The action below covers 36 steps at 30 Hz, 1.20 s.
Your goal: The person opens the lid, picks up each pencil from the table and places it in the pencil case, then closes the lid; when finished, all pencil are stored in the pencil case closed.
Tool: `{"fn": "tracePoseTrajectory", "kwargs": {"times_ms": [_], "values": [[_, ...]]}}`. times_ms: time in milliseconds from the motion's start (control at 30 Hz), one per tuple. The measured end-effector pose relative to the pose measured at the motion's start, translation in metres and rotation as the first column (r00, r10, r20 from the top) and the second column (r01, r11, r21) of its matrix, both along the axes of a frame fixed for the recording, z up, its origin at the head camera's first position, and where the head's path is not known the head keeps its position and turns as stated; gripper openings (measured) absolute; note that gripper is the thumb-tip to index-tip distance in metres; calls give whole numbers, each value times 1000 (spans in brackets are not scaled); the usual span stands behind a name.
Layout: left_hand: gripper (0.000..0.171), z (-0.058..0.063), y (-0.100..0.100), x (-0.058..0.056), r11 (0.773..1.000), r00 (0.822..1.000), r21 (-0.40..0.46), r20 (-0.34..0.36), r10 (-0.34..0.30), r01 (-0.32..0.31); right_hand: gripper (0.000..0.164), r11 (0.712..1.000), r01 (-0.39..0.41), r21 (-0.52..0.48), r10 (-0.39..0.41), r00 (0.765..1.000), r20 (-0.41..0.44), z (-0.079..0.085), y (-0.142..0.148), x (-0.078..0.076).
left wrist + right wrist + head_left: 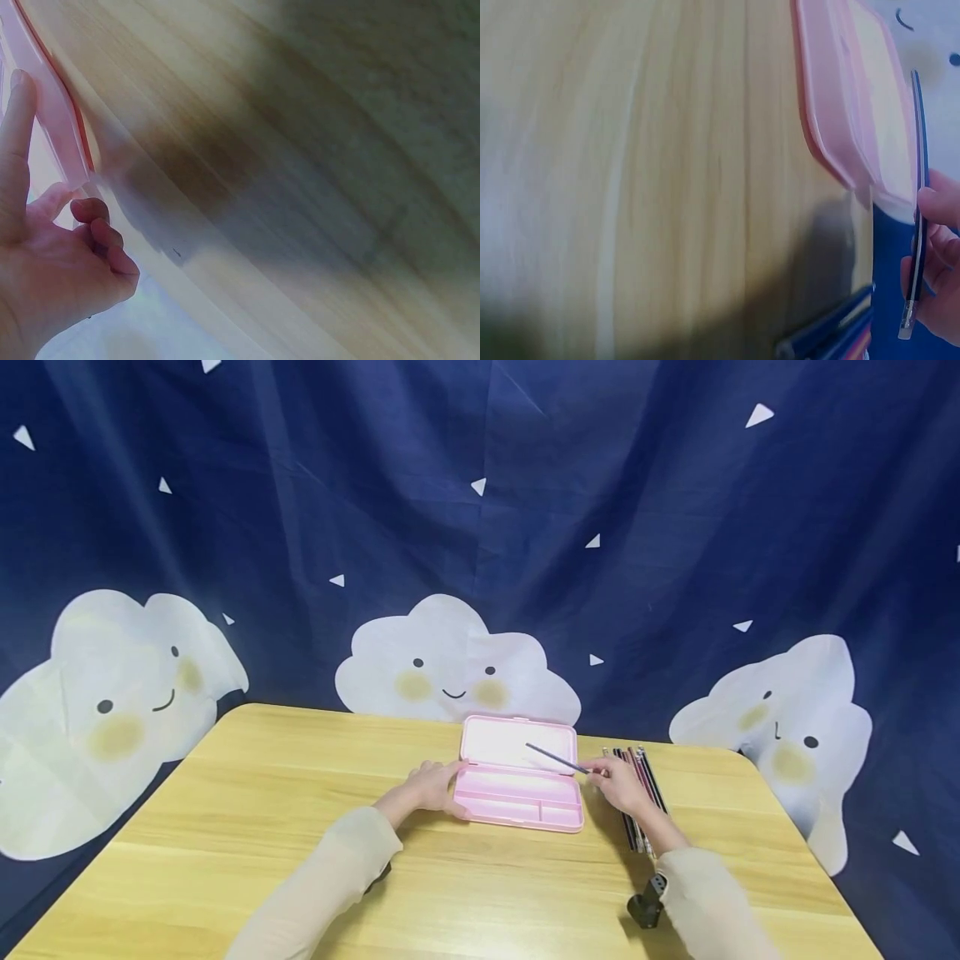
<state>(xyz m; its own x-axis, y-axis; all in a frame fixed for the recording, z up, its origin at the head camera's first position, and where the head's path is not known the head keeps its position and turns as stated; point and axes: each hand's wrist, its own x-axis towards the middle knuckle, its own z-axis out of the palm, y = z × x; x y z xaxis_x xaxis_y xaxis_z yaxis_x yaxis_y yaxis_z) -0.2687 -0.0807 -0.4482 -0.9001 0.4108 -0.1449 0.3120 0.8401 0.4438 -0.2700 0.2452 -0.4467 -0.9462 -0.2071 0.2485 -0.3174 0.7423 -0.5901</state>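
Observation:
A pink pencil case (517,787) lies with its lid (498,742) raised at the back of the wooden table, its tray divided into compartments. My left hand (431,787) grips the case's left end, thumb at the near corner and fingers by the hinge. In the left wrist view the thumb (18,112) lies over the pink wall. My right hand (618,783) pinches a dark striped pencil (555,757), raised and slanting across the lid in the head view. Its clear-looking end (907,321) points down in the right wrist view.
Several pencils (651,781) lie in a loose bunch right of the case, partly under my right hand and wrist. A black wrist device (647,902) hangs by my right sleeve. Behind the table's back edge hangs a dark blue curtain (420,510) with clouds.

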Motion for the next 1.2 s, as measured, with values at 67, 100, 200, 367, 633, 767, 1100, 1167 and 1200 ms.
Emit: {"fn": "tracePoseTrajectory", "kwargs": {"times_ms": [67, 100, 200, 367, 633, 767, 1100, 1167, 1200], "values": [[92, 0, 0, 0, 1000, 1000, 2, 9, 2, -2, 19, 1000, -19, -8, 19, 1000, 7, -2, -7, -1], [93, 1, 1, 0, 1000, 1000, 3, 13, 2, -2, 19, 1000, -28, -7, 28, 1000, 11, -3, -10, -1], [93, 1, 1, 0, 1000, 1000, -1, 22, 2, -2, 21, 998, -64, 9, 64, 998, 11, -5, -20, -3], [93, 1, 1, 1, 1000, 1000, -6, 25, 5, -5, 22, 993, -114, 41, 112, 993, 30, -7, -37, -4], [94, 2, 1, 1, 1000, 999, -4, 36, 16, -16, 19, 970, -221, 97, 223, 975, -9, -12, -63, -2], [95, 1, 0, 1, 1000, 999, -3, 30, 14, -14, 20, 961, -249, 122, 254, 967, -19, -15, -72, 0], [95, 0, -1, 0, 1000, 1000, 0, 22, 7, -7, 16, 979, -177, 100, 169, 982, 79, -17, -82, 1], [95, -1, -1, -1, 1000, 1000, 1, 27, 9, -9, 15, 986, -161, 52, 156, 983, 98, -18, -82, 0], [96, -1, -1, -1, 1000, 1000, 1, 28, 10, -10, 14, 987, -156, 35, 152, 982, 111, -18, -82, -1]]}}
